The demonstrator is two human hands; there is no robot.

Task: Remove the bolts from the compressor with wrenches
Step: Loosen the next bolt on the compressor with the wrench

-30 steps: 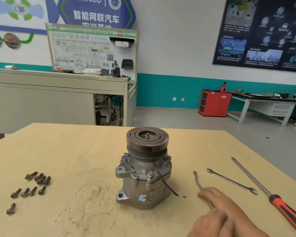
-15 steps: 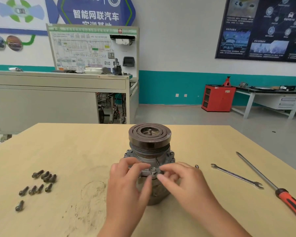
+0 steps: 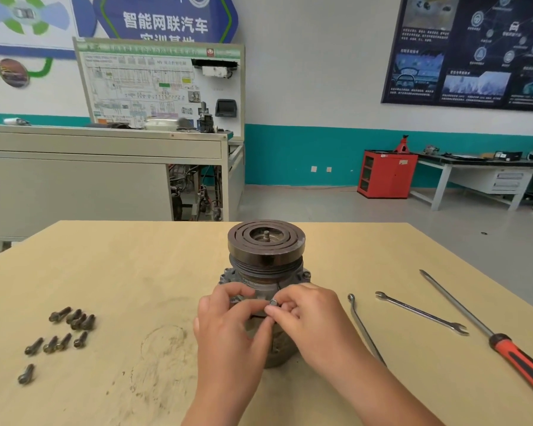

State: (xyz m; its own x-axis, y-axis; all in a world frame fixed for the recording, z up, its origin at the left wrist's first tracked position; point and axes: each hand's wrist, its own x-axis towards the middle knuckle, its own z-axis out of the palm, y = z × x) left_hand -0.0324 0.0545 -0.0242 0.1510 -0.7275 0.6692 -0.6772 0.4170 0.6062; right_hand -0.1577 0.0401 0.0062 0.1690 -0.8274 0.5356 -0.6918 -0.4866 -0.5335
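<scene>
The grey compressor (image 3: 266, 256) stands upright mid-table with its dark ribbed pulley on top. My left hand (image 3: 228, 327) wraps the front of its housing. My right hand (image 3: 305, 315) pinches a bolt (image 3: 273, 302) by its head at the front flange, thumb and fingers closed around it. Another bolt head (image 3: 306, 275) shows on the flange's right side. Two wrenches lie untouched to the right: a ring wrench (image 3: 362, 324) close to my right forearm and an open-ended wrench (image 3: 422, 313) beyond it. The lower body of the compressor is hidden behind my hands.
Several loose bolts (image 3: 71, 319) lie in a cluster at the table's left, with one apart (image 3: 26, 374). A long screwdriver with a red and black handle (image 3: 511, 348) lies at the right edge. The wooden table (image 3: 120, 272) ends at the back, with a grey bench behind.
A second ago only my right hand was low on the table by the ring wrench. Both hands then came up to the compressor's front, and my right fingers have closed tighter on the bolt.
</scene>
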